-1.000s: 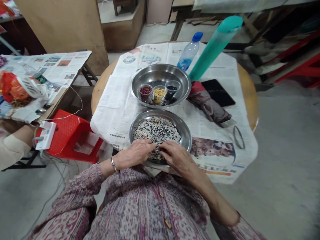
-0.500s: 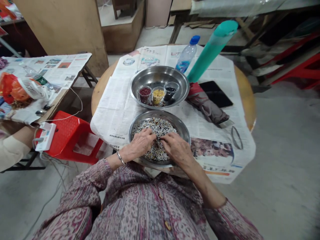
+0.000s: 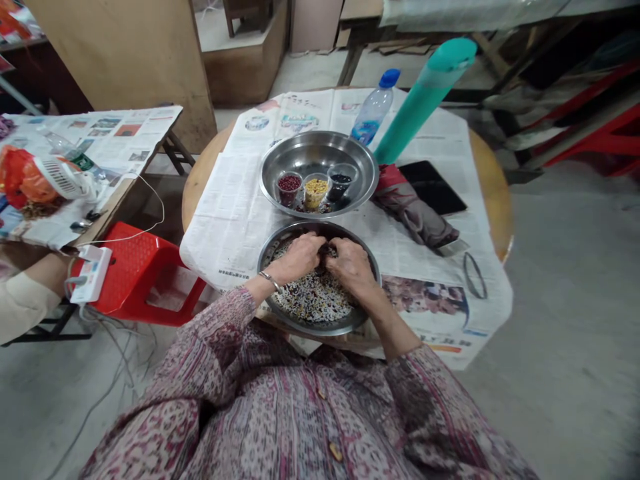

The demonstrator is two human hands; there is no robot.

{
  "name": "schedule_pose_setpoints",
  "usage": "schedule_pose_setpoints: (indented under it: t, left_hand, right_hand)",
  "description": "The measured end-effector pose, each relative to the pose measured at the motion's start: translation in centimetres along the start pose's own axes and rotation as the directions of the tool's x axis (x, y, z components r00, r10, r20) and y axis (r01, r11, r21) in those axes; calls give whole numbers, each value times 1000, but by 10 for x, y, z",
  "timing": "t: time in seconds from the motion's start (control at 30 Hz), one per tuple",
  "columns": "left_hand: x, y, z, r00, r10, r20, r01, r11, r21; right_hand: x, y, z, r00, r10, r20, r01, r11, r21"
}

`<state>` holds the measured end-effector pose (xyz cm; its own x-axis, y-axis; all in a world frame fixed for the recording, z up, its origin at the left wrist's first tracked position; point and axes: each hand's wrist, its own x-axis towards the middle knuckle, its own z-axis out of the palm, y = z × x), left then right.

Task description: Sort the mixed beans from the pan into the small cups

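A steel bowl (image 3: pixel 371 319) at the near edge of the round table holds mixed grains and beans (image 3: pixel 315 300), white, black, yellow and dark red. My left hand (image 3: pixel 304 256) is in the far part of this bowl, with fingers curled and a bangle on the wrist. Facing it, my right hand (image 3: pixel 351 265) is curled too, its fingertips close to the left ones. Something dark shows between the fingers; what they hold is hidden. Behind, a larger steel bowl (image 3: pixel 320 143) holds plastic cups of red beans (image 3: pixel 289 188), yellow beans (image 3: pixel 316 190) and black beans (image 3: pixel 341 184).
Newspaper (image 3: pixel 215 220) covers the table. At its back stand a water bottle (image 3: pixel 370 110) and a tall green container (image 3: pixel 425 100). A folded umbrella (image 3: pixel 415 210), a black tablet (image 3: pixel 434 189) and a dark loop (image 3: pixel 474 275) lie right. A red stool (image 3: pixel 133 277) with a power strip stands left.
Both hands have moved from the middle of the near bowl to its far side, away from me. More of the grains now shows on the near side.
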<state>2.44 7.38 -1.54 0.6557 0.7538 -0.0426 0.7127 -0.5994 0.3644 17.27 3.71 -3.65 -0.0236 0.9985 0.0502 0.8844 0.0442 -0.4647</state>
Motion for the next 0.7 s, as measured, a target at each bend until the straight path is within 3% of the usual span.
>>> schedule_pose_setpoints:
  t: [0.07, 0.17, 0.27, 0.47, 0.6, 0.7]
  left_hand:
    - [-3, 0, 1, 1000, -13, -12, 13, 1000, -13]
    - [-21, 2, 0, 998, 61, 6, -61, 998, -22]
    - [-52, 6, -4, 989, 141, 32, -141, 990, -24]
    - [-105, 11, -15, 990, 128, 62, -128, 992, 0]
    - [-115, 8, -8, 993, 99, -56, -103, 993, -64]
    - [-114, 6, 4, 983, 2, -185, -17, 997, -81]
  right_hand:
    - [0, 1, -2, 1000, 0, 29, -3, 997, 80]
    - [-13, -1, -5, 996, -63, 64, 52, 986, 161]
    - [-37, -3, -5, 980, -180, 87, 164, 971, 174]
    - [-81, -11, -8, 918, -368, 150, 346, 926, 152]
    - [-86, -22, -9, 868, -452, 204, 433, 891, 134]
    - [-76, -29, -5, 870, -468, 152, 470, 882, 26]
